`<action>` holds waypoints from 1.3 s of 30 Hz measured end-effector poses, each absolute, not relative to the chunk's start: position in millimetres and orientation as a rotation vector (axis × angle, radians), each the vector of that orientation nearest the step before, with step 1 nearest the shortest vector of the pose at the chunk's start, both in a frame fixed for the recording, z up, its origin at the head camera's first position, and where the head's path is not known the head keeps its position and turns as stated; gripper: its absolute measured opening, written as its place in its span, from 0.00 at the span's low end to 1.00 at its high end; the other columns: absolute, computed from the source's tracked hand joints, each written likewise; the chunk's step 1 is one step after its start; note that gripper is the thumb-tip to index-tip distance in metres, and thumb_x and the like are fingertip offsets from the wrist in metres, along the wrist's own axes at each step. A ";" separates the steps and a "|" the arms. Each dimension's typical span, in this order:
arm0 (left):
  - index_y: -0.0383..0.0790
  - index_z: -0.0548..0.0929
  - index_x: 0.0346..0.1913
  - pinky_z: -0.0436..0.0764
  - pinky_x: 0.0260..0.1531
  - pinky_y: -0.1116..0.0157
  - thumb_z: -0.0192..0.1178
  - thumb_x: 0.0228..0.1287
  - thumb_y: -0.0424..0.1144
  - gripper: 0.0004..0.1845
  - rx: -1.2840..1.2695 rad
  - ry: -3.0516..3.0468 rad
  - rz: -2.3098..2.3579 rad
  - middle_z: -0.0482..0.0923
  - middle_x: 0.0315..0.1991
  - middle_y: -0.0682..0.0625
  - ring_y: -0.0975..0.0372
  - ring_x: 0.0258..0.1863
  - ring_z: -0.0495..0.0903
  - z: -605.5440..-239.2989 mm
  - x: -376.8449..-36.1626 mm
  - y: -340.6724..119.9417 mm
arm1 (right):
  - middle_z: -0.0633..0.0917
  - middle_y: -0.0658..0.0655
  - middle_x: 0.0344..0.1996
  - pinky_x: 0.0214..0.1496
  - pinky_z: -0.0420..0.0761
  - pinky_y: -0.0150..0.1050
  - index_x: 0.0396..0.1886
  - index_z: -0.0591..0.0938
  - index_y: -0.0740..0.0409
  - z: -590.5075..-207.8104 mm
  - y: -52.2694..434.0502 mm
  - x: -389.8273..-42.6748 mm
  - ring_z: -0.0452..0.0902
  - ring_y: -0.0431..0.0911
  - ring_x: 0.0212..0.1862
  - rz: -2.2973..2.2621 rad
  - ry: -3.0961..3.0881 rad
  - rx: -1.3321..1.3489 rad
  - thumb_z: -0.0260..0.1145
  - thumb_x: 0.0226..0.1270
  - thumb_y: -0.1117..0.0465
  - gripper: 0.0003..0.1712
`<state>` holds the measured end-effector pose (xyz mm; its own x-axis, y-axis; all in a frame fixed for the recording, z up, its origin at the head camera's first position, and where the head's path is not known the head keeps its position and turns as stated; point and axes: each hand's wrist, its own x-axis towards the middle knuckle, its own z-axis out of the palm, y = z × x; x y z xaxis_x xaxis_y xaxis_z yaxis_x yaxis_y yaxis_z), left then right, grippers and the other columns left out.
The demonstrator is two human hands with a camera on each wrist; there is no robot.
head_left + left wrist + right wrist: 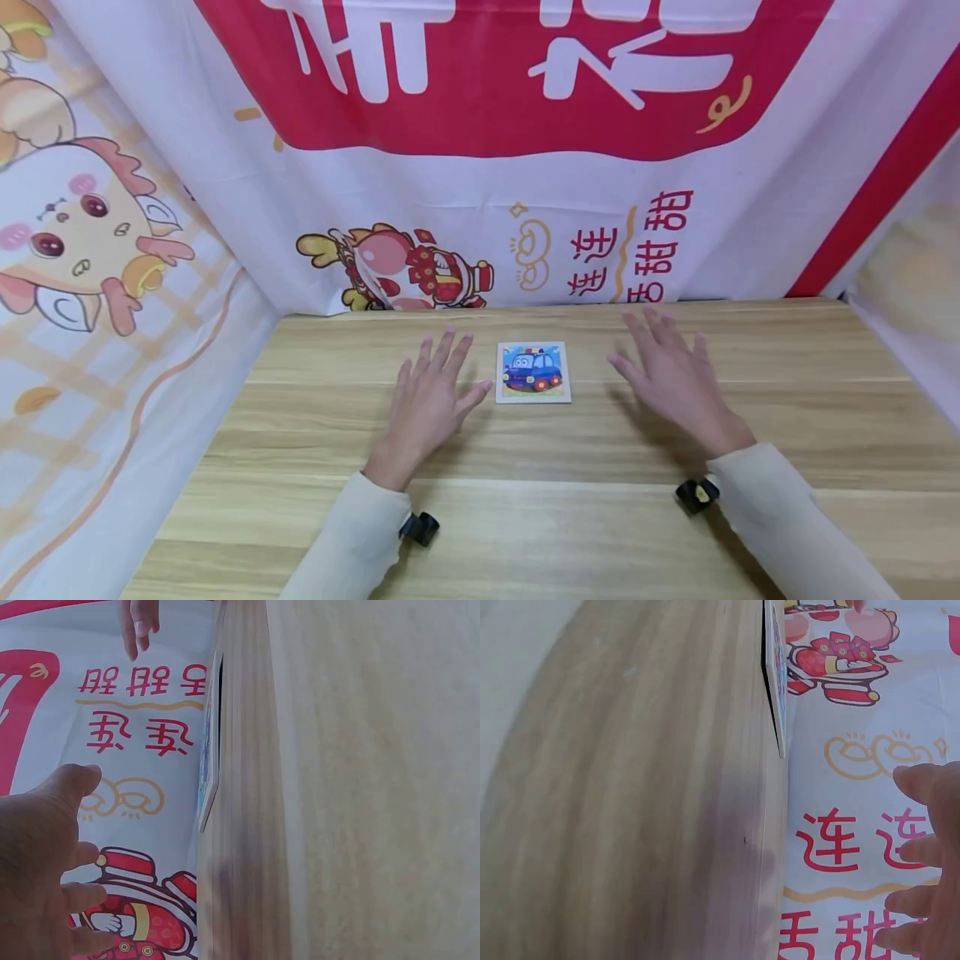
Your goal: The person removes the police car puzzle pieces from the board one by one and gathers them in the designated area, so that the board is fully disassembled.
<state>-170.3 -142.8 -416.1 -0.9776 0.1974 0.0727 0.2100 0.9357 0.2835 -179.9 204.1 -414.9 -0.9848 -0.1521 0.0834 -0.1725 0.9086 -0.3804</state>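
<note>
A square card or thin board (533, 372) with a white border lies flat on the wooden table, printed with a blue cartoon police car. To its left my left hand (429, 400) hovers with fingers spread, the thumb tip close to the card's left edge. On the other side my right hand (675, 379) is also spread, farther from the card and holding nothing. Seen edge-on in the left wrist view, the card (211, 746) appears beyond the left thumb. The right wrist view shows the card's edge (775, 679) and the right fingers (915, 900) apart from it.
The wood-grain table (525, 533) ends at a white and red printed cloth (480, 192) hanging behind it. Another cloth with a cartoon figure (75, 242) hangs on the left side. Dark wrist cameras sit at both sleeves.
</note>
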 end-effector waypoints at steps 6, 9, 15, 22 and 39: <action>0.54 0.60 0.87 0.61 0.80 0.31 0.56 0.78 0.67 0.42 -0.352 -3.039 -0.464 0.57 0.87 0.45 0.39 0.86 0.57 -418.3 -173.5 -141.3 | 0.54 0.69 0.87 0.82 0.42 0.81 0.89 0.55 0.55 -415.2 194.5 -189.8 0.47 0.70 0.87 0.623 -2.987 0.302 0.50 0.84 0.32 0.48; 0.52 0.62 0.86 0.65 0.79 0.32 0.58 0.78 0.66 0.42 -0.366 -3.035 -0.481 0.61 0.86 0.44 0.39 0.84 0.62 -419.2 -174.1 -140.9 | 0.59 0.70 0.85 0.82 0.51 0.78 0.87 0.58 0.59 -416.4 187.5 -196.0 0.52 0.69 0.86 0.636 -2.955 0.342 0.56 0.85 0.38 0.45; 0.51 0.66 0.84 0.72 0.76 0.36 0.59 0.78 0.64 0.40 -0.433 -3.040 -0.496 0.66 0.83 0.43 0.43 0.81 0.67 -420.6 -173.6 -139.5 | 0.69 0.71 0.80 0.79 0.67 0.72 0.83 0.66 0.64 -419.2 172.9 -206.9 0.65 0.69 0.80 0.692 -2.878 0.425 0.64 0.82 0.48 0.41; 0.52 0.70 0.82 0.75 0.73 0.37 0.60 0.78 0.62 0.37 -0.542 -3.051 -0.452 0.70 0.81 0.41 0.44 0.79 0.71 -423.9 -175.6 -137.0 | 0.74 0.69 0.77 0.79 0.70 0.69 0.79 0.72 0.64 -419.3 153.2 -219.2 0.68 0.68 0.78 0.844 -2.888 0.456 0.66 0.81 0.50 0.36; 0.50 0.75 0.79 0.80 0.70 0.40 0.64 0.78 0.58 0.34 -0.839 -3.097 -0.273 0.72 0.80 0.45 0.47 0.77 0.75 -425.9 -184.9 -128.0 | 0.84 0.64 0.68 0.68 0.85 0.57 0.72 0.80 0.63 -429.0 114.5 -248.7 0.84 0.58 0.63 0.985 -2.963 0.654 0.70 0.78 0.57 0.28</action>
